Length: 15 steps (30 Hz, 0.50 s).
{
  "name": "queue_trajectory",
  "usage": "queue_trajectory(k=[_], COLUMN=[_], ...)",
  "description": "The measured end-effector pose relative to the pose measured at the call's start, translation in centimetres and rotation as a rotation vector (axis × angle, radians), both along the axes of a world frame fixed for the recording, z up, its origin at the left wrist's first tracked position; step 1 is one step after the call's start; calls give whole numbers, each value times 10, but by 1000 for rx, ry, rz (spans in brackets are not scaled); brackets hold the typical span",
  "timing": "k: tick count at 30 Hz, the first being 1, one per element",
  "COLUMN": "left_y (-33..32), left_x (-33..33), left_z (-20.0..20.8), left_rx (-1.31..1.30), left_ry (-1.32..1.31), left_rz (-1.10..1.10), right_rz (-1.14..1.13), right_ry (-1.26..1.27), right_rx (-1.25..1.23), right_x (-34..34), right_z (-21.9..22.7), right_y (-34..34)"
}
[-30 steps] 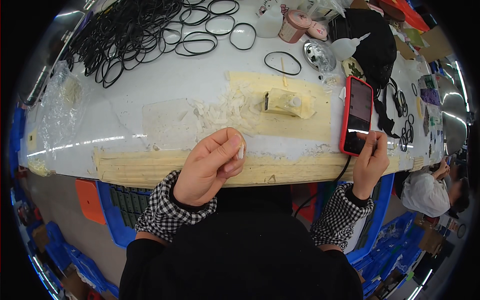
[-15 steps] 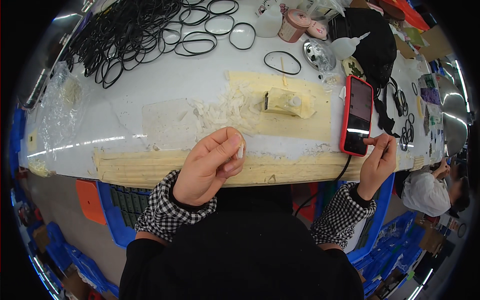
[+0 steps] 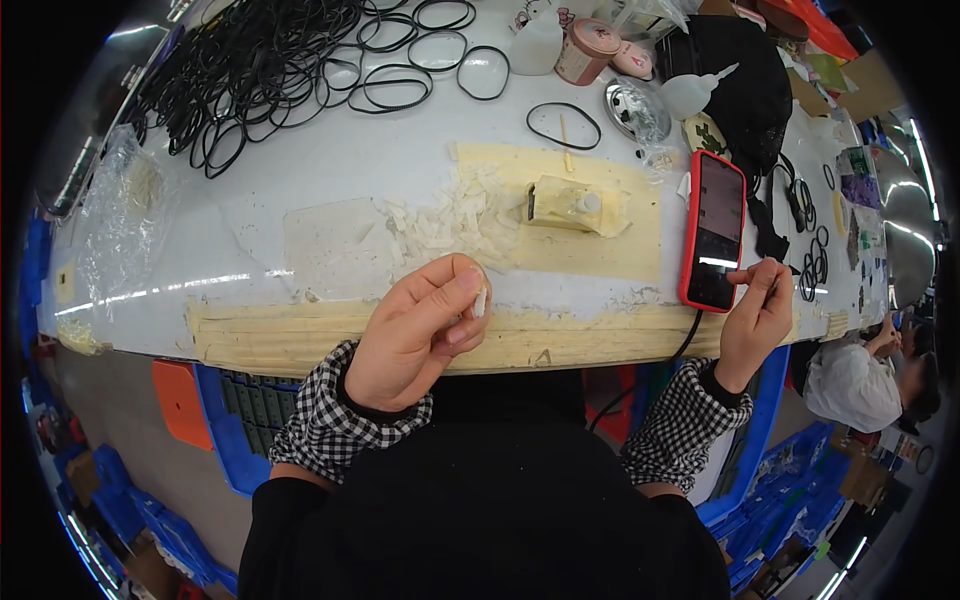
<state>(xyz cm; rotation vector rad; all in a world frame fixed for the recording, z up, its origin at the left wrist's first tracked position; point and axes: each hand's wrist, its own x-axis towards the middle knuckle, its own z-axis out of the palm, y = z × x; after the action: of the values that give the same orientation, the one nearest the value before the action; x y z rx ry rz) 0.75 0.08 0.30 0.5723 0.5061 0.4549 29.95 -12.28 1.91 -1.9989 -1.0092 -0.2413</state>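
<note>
My left hand [image 3: 415, 335] is closed above the table's front edge, thumb and fingers pinching a small white strip [image 3: 481, 301]. On the right, my right hand [image 3: 756, 325] has its fingers bent and pressed together; whether anything is in them I cannot make out. One of its digits reaches the lower right edge of a smartphone in a red case [image 3: 714, 232]. Beyond my left hand lies a loose heap of small white strips [image 3: 450, 222]. To the right of the heap, a small block wrapped in yellowish tape [image 3: 565, 205] sits on a sheet of yellow tape [image 3: 640, 250].
A big tangle of black rubber belts [image 3: 260, 70] covers the far left. One black belt loop [image 3: 564, 126] lies apart. Clear plastic wrap [image 3: 125, 215] is at the left. Squeeze bottles, a pink tub [image 3: 588, 52] and a black bag [image 3: 735, 90] stand at the back right. A cable [image 3: 690, 340] hangs over the edge.
The fingers of my right hand have shifted slightly beside the phone. My left hand keeps its pinch on the white strip in the same place.
</note>
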Motion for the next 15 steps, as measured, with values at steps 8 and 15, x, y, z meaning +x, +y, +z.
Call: queue_trajectory(k=[8, 15], left_y=[-2, -2], left_x=[1, -1], left_z=[2, -1], left_rx=[-14, -8], left_ry=[27, 10], left_rz=[15, 14], right_rz=[-11, -23], right_ry=[14, 45], right_rx=[-52, -38], right_x=[-1, -5], right_z=[-1, -1], right_y=[4, 9])
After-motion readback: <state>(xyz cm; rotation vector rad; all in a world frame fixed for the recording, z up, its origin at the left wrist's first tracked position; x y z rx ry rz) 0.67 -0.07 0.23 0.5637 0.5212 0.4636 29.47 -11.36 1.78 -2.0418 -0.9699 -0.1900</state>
